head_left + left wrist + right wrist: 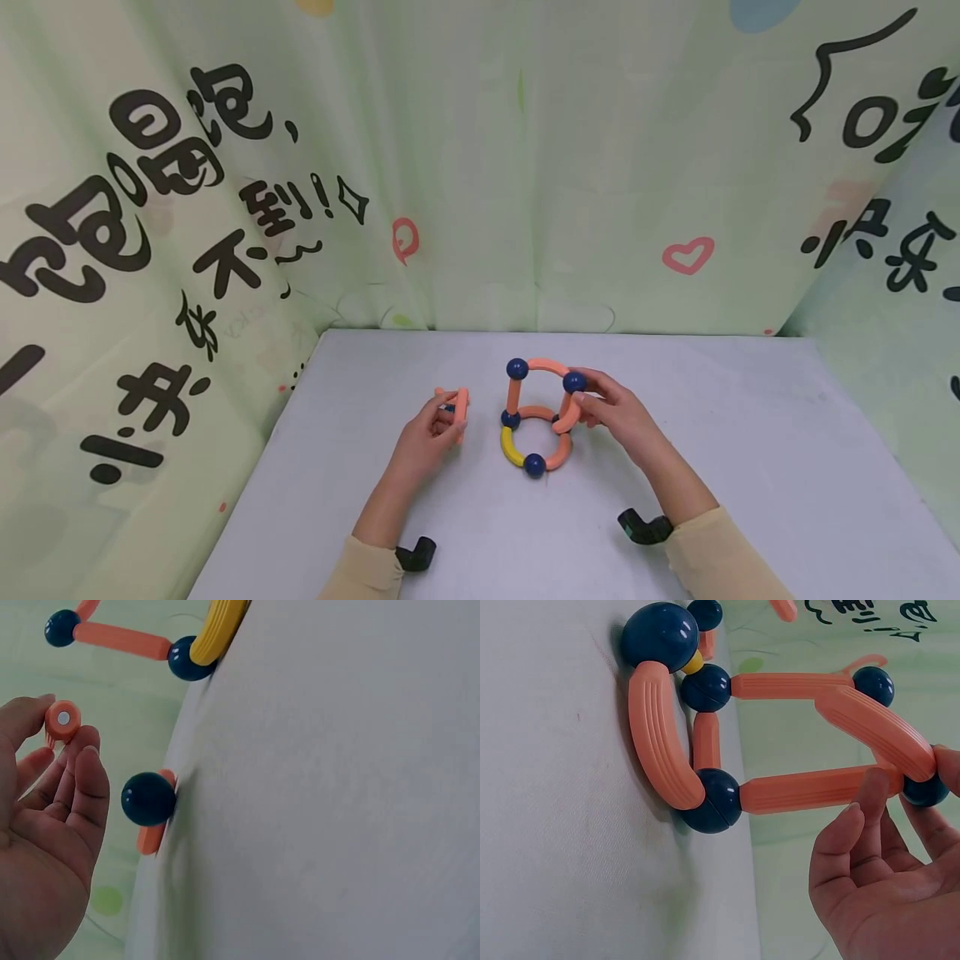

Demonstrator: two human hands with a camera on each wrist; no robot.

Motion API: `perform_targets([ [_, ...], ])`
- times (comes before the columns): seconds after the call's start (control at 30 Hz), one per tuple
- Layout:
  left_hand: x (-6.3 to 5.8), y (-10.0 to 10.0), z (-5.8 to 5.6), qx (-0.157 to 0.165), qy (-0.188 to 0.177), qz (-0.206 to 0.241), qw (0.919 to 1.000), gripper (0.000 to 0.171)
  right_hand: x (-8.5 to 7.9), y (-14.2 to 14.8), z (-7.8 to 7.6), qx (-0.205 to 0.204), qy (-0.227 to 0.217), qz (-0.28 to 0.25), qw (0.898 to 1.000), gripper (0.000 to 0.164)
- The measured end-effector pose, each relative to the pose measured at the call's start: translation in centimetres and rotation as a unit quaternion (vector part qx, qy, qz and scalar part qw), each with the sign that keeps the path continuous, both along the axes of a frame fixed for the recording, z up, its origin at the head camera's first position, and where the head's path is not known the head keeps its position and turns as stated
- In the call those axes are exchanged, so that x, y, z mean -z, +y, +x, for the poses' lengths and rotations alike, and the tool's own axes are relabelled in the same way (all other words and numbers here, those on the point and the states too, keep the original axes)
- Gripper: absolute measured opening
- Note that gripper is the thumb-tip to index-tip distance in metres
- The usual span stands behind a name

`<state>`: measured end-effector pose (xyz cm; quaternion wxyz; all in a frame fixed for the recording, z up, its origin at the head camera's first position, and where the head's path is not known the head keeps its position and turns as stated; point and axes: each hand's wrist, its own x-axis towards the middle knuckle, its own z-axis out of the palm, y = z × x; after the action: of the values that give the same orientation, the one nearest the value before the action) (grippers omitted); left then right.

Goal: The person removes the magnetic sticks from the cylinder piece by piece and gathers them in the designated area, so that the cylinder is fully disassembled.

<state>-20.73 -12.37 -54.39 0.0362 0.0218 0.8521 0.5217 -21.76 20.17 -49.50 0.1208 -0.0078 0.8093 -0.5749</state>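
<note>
My left hand (429, 437) pinches a straight orange magnetic rod (462, 406), its round end with a silver magnet facing the left wrist camera. Beyond that hand, a loose blue ball (148, 799) and an orange piece (150, 838) lie on the table. My right hand (618, 410) holds the blue ball (927, 790) at the upper right corner of a magnetic-rod structure. From this ball a curved orange rod (877, 729) juts out, its other end free. Two straight orange rods (810, 790) stand upright from a base ring of blue balls, orange curved rods and one yellow curved rod (511, 447).
A pale table (337, 500) carries the structure near its middle. Behind and at both sides hangs a light green printed curtain (480, 167). A dark wrist camera (645, 528) sits by the right sleeve, another (417, 555) by the left.
</note>
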Motion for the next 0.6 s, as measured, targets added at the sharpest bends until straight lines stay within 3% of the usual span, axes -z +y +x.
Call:
perform_targets([
  [0.27,0.6,-2.5,-1.4,-0.032,-0.021,-0.019,0.9991,0.050,0.2,0.2,-0.1,-0.011,0.009,-0.015,1.000,0.054],
  [0.6,1.8,-4.8,-2.7,-0.073,-0.033,-0.115,0.9902,0.051,0.3,0.2,-0.2,-0.006,0.005,-0.005,1.000,0.054],
])
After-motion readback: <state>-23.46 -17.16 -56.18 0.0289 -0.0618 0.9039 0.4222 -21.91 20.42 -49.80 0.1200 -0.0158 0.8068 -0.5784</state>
